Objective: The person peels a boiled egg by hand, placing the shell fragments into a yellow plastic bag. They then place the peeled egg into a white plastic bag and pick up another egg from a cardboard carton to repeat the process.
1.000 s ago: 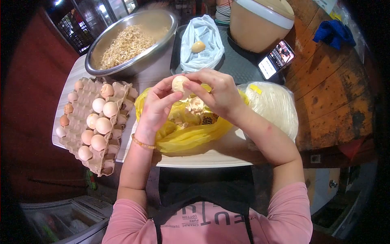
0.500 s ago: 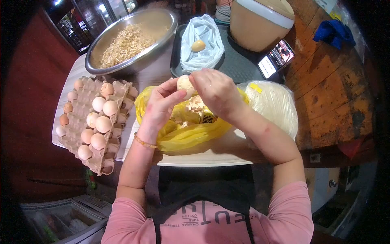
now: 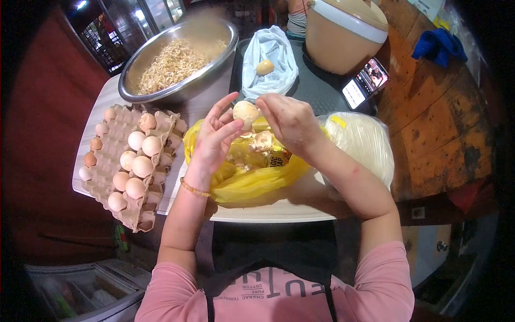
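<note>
"Looking at the yellow bag (image 3: 257,188) as our landmark, where is the egg in hand?"

"Just above its far rim. It's a pale, rounded egg (image 3: 246,110), its shell mottled and finely marked. The left hand (image 3: 219,134) grasps it between thumb and fingers, with one finger raised clear."

"And the right hand (image 3: 294,122)?"

"Its fingers are bunched at the egg's right edge, also over the bag. I can't tell whether they pinch anything. A beaded bracelet (image 3: 194,187) circles the left wrist."

"What's inside the bag?"

"Thin, jagged eggshell pieces (image 3: 263,140), curved and brittle-looking. The bag itself is crinkled, glossy plastic, spread on a smooth, pale surface (image 3: 268,214)."

"To the left of it?"

"A carton (image 3: 110,153) of rough, moulded pulp, with peaks and hollows. White, cream and brown eggs (image 3: 142,167) sit in some of its cups."

"And beyond the bag?"

"A round, shiny metal bowl (image 3: 206,80), farther off to the left, holding a tangle of thin, pale strands (image 3: 174,64). Straight beyond is a dark tray (image 3: 316,88) with a crumpled, pale plastic bag (image 3: 268,45) on it, cradling a smooth tan egg (image 3: 264,66)."

"To its right?"

"A plump white bundle (image 3: 360,153) in taut, clear, wrinkled plastic, just beside the yellow bag."
</note>
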{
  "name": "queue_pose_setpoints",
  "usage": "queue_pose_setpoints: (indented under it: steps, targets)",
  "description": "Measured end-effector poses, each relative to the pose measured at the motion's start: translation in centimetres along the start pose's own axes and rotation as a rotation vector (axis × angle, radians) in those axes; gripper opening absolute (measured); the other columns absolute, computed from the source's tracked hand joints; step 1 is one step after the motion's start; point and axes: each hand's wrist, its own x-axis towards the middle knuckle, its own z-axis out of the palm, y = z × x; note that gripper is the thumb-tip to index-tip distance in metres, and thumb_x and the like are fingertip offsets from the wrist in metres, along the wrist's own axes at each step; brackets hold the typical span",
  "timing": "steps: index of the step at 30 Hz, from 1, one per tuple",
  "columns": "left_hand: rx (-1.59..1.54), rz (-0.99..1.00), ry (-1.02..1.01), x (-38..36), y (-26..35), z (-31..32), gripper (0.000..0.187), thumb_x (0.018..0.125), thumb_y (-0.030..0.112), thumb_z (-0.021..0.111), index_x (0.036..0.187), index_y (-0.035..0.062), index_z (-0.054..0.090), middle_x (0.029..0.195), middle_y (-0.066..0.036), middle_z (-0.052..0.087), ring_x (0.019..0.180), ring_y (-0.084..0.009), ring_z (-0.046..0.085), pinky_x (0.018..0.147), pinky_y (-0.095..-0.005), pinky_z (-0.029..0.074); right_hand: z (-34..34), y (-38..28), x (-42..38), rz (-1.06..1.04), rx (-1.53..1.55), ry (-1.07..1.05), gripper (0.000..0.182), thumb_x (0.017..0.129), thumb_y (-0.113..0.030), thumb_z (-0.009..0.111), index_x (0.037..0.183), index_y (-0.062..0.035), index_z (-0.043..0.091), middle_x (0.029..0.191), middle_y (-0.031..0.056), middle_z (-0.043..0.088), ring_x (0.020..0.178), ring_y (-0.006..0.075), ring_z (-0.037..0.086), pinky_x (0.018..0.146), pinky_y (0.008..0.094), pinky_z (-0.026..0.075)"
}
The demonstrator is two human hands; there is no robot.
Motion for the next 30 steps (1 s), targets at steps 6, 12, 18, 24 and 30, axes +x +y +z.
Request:
queue_pose_setpoints:
  steps: [6,12,18,24,30]
  targets:
    - [-0.014,-0.018,0.052,-0.16,0.06,0.65,0.068,0.084,0.0,0.065,0.143,0.0005,0.031,0.114,-0.011,0.062,0.103,-0.0163,0.062,0.09,-0.0306,0.051,0.69,-0.49,-0.03,-0.038,0.107,0.139,0.021,0.091,-0.023,0.06,0.091,-0.0017,0.062,0.078,0.0156,0.063,0.07,0.032,0.064,0.062,0.0392,0.051]
    - [0.004,0.012,0.029,-0.31,0.16,0.62,0.071,0.084,-0.001,0.065,0.144,-0.0013,0.027,0.118,-0.015,0.06,0.106,-0.0179,0.061,0.092,-0.0306,0.052,0.45,-0.6,-0.05,0.159,0.381,-0.006,0.025,0.091,-0.018,0.061,0.105,0.0019,0.064,0.093,0.0183,0.067,0.083,0.0314,0.067,0.073,0.0356,0.053]
    - [0.001,0.032,0.057,-0.29,0.02,0.65,0.072,0.083,-0.004,0.064,0.144,-0.0014,0.026,0.112,-0.015,0.062,0.101,-0.0177,0.063,0.09,-0.0298,0.052,0.75,-0.52,-0.26,0.052,0.213,0.02,0.018,0.091,-0.012,0.061,0.103,0.0009,0.065,0.09,0.0166,0.067,0.08,0.0312,0.067,0.07,0.0353,0.053]
    - [0.031,0.039,0.057,-0.29,-0.13,0.59,0.071,0.084,-0.002,0.065,0.144,-0.0018,0.026,0.115,-0.015,0.061,0.104,-0.0188,0.062,0.091,-0.0314,0.052,0.59,-0.37,-0.3,-0.074,-0.037,0.041,0.008,0.089,-0.007,0.061,0.093,-0.0004,0.059,0.084,0.014,0.065,0.074,0.0297,0.066,0.064,0.0365,0.053]
    - [0.037,0.048,0.024,-0.38,0.15,0.45,0.069,0.086,0.003,0.063,0.144,-0.0026,0.026,0.121,-0.018,0.059,0.111,-0.0226,0.061,0.092,-0.0339,0.054,0.31,0.11,0.37,-0.173,-0.066,0.158,0.007,0.089,-0.008,0.055,0.086,-0.0033,0.052,0.071,0.0125,0.058,0.067,0.0294,0.063,0.058,0.0377,0.051]
